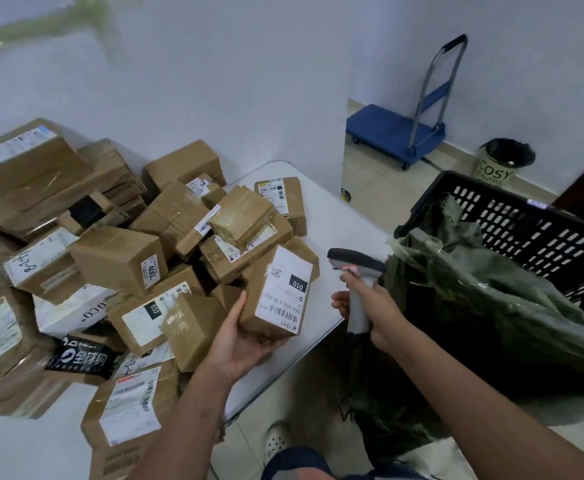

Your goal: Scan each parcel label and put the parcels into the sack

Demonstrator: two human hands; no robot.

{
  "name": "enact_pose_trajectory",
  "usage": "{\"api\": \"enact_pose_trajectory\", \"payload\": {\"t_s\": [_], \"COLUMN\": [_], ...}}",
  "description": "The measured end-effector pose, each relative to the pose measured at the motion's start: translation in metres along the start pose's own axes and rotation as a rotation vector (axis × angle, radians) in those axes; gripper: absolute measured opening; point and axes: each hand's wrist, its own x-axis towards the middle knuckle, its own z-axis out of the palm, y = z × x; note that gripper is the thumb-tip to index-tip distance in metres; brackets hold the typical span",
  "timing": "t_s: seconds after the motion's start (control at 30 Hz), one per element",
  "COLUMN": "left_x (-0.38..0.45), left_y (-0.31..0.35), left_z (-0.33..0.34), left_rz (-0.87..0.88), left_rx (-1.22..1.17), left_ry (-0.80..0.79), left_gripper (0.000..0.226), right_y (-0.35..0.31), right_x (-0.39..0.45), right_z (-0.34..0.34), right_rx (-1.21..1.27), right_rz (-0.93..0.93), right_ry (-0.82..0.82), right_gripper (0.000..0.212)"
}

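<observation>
My left hand (240,344) grips a small cardboard parcel (278,296) from below at the table's right edge, its white label marked 010 tilted up towards me. To its right my right hand (373,306) holds a grey handheld scanner (356,263) by the handle, with the scanner's head pointing left at the label. A dark green sack (474,289) hangs open inside a black plastic crate (526,226) on the right, just behind the scanner. A heap of several labelled cardboard parcels (117,258) covers the white table (332,223).
A blue folding hand trolley (398,133) stands by the back wall. A small bin with a black liner (505,161) sits beside it. My white shoe (276,441) shows on the tiled floor below the table edge.
</observation>
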Motion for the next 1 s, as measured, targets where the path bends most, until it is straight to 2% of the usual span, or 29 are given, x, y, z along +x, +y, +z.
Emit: {"api": "enact_pose_trajectory", "payload": {"t_s": [0.2, 0.4, 0.67, 1.0], "left_x": [0.012, 0.021, 0.021, 0.028], "left_y": [0.003, 0.019, 0.023, 0.023], "left_z": [0.013, 0.019, 0.035, 0.044], "left_rz": [0.037, 0.021, 0.175, 0.212], "left_rx": [0.029, 0.103, 0.018, 0.045], "left_ry": [0.049, 0.139, 0.138, 0.170], "left_gripper": [0.061, 0.059, 0.060, 0.066], "right_y": [-0.013, -0.034, -0.061, -0.072], "right_x": [-0.010, -0.021, -0.035, -0.042], "right_z": [0.001, -0.005, 0.001, -0.006], "right_rx": [-0.110, -0.345, -0.174, -0.225], "right_rz": [-0.016, -0.098, 0.156, 0.216], "right_ry": [-0.132, -0.266, -0.346, -0.384], "right_gripper": [0.036, 0.023, 0.030, 0.029]}}
